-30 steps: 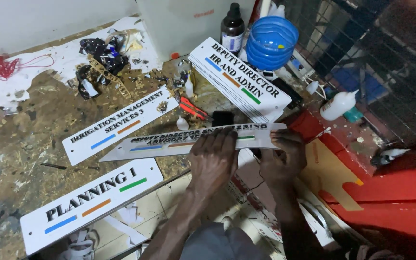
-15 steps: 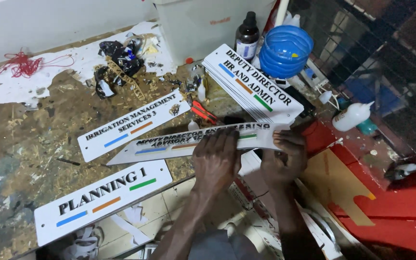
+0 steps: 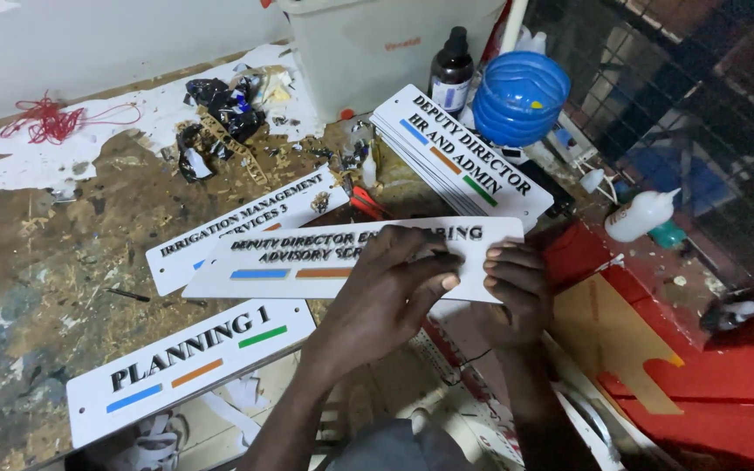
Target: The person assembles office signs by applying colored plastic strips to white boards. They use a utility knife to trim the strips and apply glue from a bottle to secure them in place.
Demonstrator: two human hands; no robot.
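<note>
While both hands work the same plate, the left hand (image 3: 386,292) lies flat over the white sign (image 3: 307,262), fingers mostly straight, fingertips (image 3: 447,281) pressing down near the black raised letters; it grips nothing, just bears down. Right hand (image 3: 517,283) is curled, fingers hooked over the sign's right end, pinching its edge from the near side. The sign lies tilted across the bench, its left end overlapping a second sign (image 3: 220,228) and its right part jutting past the bench edge toward the person.

Risks, judged from this: the overhang means the pressing hand could tip or flex the plate, and a letter not yet stuck could shift or lift crooked. A palm dragging across the letters could smear glue or knock one loose. The sign rests on another plate, so it sits uneven; pressure may rock it and skew alignment.

Outward: a stack of signs (image 3: 473,166) sits just beyond, touching or nearly touching the top edge, so a shove could slide it. A third sign (image 3: 185,366) lies near the left forearm, also hanging off the bench; an elbow could knock it down. Red cutters (image 3: 366,202) lie close behind the plate. A dark bottle (image 3: 451,70) and blue bowls (image 3: 521,96) stand at the back, a white squeeze bottle (image 3: 643,216) to the right on its side; whether it is capped cannot be told, so a leak is possible. The bench (image 3: 63,262) is gritty with scraps, which could scratch faces.
</note>
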